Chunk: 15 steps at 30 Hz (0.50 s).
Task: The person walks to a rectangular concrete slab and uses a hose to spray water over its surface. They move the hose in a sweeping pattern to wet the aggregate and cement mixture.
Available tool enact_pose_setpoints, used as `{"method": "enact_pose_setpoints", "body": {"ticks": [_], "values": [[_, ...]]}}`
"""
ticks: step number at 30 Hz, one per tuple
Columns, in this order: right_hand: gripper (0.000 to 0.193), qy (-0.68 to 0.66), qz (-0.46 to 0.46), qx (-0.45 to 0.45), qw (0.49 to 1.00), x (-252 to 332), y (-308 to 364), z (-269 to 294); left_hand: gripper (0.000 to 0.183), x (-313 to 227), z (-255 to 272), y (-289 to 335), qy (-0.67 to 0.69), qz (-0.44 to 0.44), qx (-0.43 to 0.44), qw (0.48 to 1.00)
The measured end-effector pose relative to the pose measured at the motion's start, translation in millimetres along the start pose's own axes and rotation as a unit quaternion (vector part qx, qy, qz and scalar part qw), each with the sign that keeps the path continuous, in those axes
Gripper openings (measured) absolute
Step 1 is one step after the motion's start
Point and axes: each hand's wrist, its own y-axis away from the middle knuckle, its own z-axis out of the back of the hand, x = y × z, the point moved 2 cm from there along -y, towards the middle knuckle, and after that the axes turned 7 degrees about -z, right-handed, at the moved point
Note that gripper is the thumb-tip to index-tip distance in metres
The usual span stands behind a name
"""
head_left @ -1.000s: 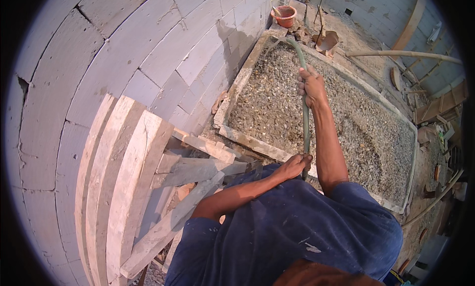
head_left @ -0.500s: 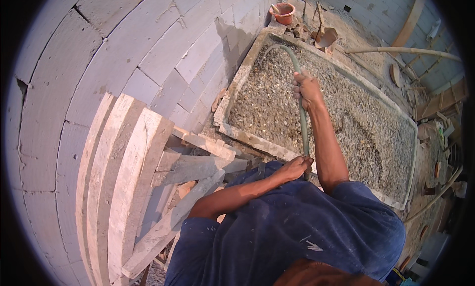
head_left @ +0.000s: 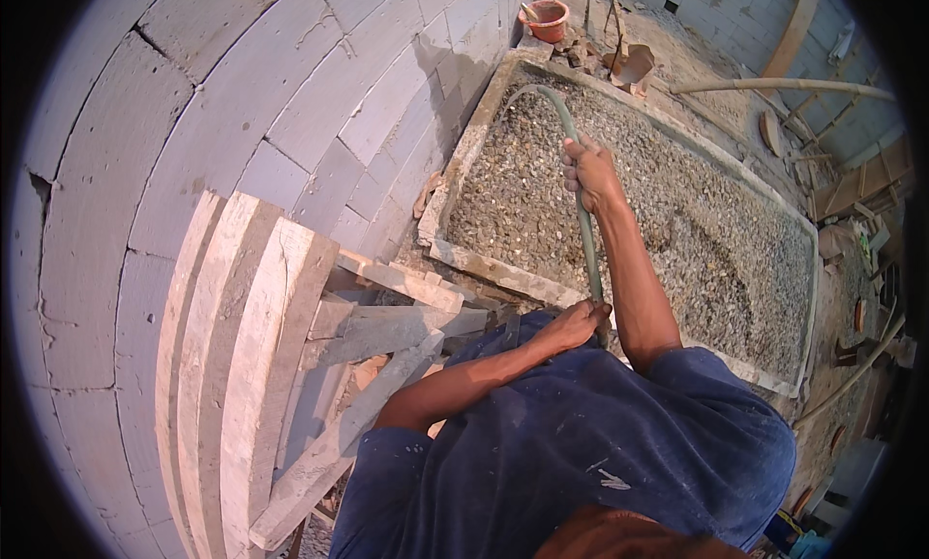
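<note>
A green hose (head_left: 588, 244) runs up from my waist and arches over toward the far left. My right hand (head_left: 592, 170) is closed around its upper stretch. Lower down, close to my body, my left hand (head_left: 576, 325) grips the same hose with closed fingers. From the hose's far end a thin stream of water (head_left: 521, 92) curves down onto wet gravel (head_left: 716, 249). The gravel fills a rectangular bed bordered by a low concrete rim (head_left: 503, 276). Where the hose continues below my left hand is hidden by my body.
A grey block wall (head_left: 319, 143) stands on the left. Beside me is a wooden trestle (head_left: 266, 365) with thick boards. Past the bed's far left corner sits an orange-red bucket (head_left: 545, 20) near broken bricks (head_left: 581, 56). Bamboo poles (head_left: 784, 85) lie to the right.
My right hand and the upper hose have shifted slightly left and down in the picture, with the view moving a little too. Both hands keep hold of the hose, and water still flows.
</note>
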Motion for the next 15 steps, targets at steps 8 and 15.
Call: {"method": "enact_pose_setpoints", "body": {"ticks": [8,15], "values": [[0.015,-0.014,0.000,0.009,1.000,-4.0,-3.3,4.5,0.044,-23.6,5.5,7.5,-0.004,0.045,0.018,0.999],[0.016,-0.006,-0.004,0.011,1.000,-8.8,1.8,4.3,0.051,2.0,-6.5,1.0,-0.007,0.005,-0.020,1.000]]}}
